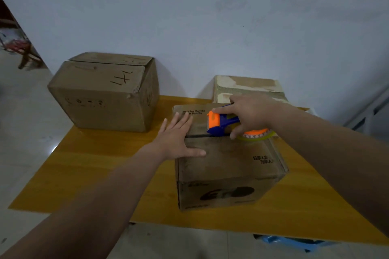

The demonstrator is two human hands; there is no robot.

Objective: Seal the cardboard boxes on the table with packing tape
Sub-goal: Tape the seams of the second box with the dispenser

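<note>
Carton [105, 92] (flaps closed) sits far left; paler carton [248, 88] behind right hand [252, 115]

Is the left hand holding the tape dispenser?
No, the right hand grips the tape dispenser while the left hand lies flat on the near box.

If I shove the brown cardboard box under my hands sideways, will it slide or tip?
Probably slides: the brown cardboard box sits flat on the smooth yellow table. Its top may flex; the flap seam shows a dark gap.
</note>
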